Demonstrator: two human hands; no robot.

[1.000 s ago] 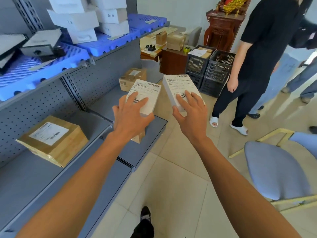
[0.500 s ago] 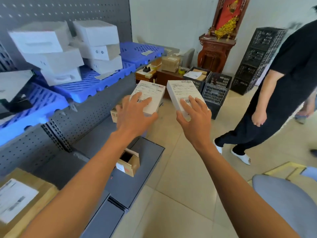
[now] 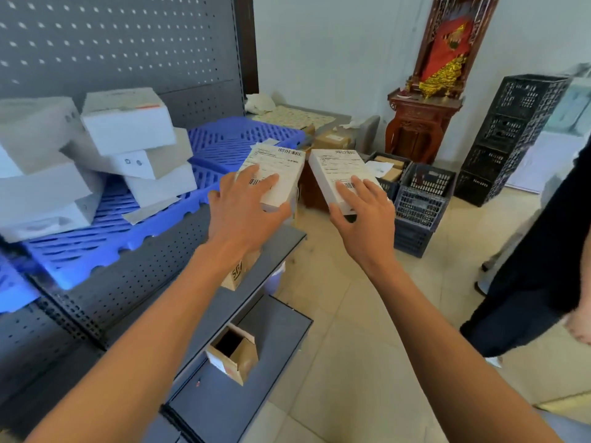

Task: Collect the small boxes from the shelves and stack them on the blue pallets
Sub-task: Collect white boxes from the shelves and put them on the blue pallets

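Observation:
My left hand [image 3: 242,210] grips a small white labelled box [image 3: 279,169] from above, held just past the front edge of a blue pallet [image 3: 105,231] on the grey shelf. My right hand [image 3: 363,219] grips a second white labelled box [image 3: 339,172] beside it, over the floor. Several white boxes [image 3: 128,126] are stacked on the blue pallet at the left. A further blue pallet [image 3: 236,139] lies behind, with a bare surface.
Lower grey shelves [image 3: 224,401] hold an open brown carton [image 3: 235,354]. Black crates [image 3: 419,203] stand on the tiled floor ahead, and a taller crate stack [image 3: 508,135] by a wooden altar cabinet [image 3: 419,126]. A person in black [image 3: 543,251] stands at the right.
Both hands have lifted the two white boxes up from the lower shelf level to the height of the blue pallets, and my view has risen with them.

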